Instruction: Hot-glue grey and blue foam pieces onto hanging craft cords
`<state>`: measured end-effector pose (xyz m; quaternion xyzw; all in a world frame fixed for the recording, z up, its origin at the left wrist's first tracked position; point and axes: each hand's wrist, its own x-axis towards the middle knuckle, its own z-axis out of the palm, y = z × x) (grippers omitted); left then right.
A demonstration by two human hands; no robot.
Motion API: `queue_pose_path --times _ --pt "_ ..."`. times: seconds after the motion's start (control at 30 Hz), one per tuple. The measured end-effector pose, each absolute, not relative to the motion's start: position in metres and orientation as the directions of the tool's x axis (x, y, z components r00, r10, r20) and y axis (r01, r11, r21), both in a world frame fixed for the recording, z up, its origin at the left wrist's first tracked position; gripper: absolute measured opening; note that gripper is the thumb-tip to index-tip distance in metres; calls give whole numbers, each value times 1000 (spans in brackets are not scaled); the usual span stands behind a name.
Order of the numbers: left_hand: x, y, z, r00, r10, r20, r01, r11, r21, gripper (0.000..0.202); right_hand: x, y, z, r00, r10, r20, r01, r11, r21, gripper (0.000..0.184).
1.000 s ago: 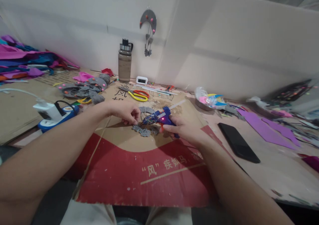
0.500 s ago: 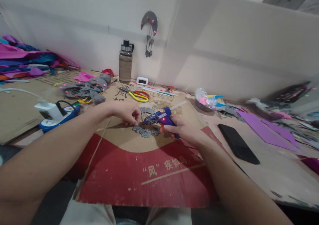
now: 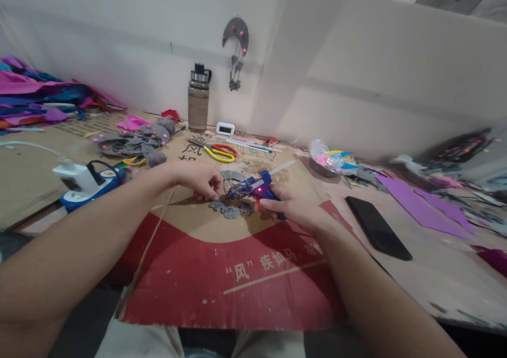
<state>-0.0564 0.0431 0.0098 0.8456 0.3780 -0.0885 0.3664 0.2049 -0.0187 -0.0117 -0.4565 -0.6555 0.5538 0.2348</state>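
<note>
Scarcely shifting since the earlier frame: pressing together fingers (image 3: 214,187) of left hand (image 3: 201,178), cannot tell on what, just beside gray scalloped pieces (image 3: 230,210); curling right hand (image 3: 292,205) around blue glue gun (image 3: 257,185).

Bare hands (image 3: 204,180), bare forearms (image 3: 103,236), pale cloth-covered legs (image 3: 138,341)

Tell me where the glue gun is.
In the head view, the glue gun is near centre, in the right hand, just right of the left hand.

L hand (image 3: 206,181): can't tell if it's holding anything, too small. Ring (image 3: 233,175) partly hidden by gun (image 3: 259,184). Clock (image 3: 225,129) digits illegible. Cloth (image 3: 29,86) far L, cut off by edge.
</note>
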Motion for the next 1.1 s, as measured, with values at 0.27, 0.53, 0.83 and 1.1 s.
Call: queue_pose_path --times 0.27,0.53,0.83,1.1 --pt "-55 41 12 689 580 -434 710 -422 563 15 205 -21 -5 -438 879 -190 321 -45 -946 23" --pt "-55 41 12 683 586 -435 713 -408 570 14 205 -21 -6 -470 858 -207 324 -51 -945 26" --pt "-55 40 13 692 583 -426 707 -430 561 14 203 -20 -9 -453 864 -218 328 -66 -942 25" --pt "-55 41 11 696 576 -429 704 -430 566 14 206 -20 -5 -463 857 -227 283 -99 -954 26"
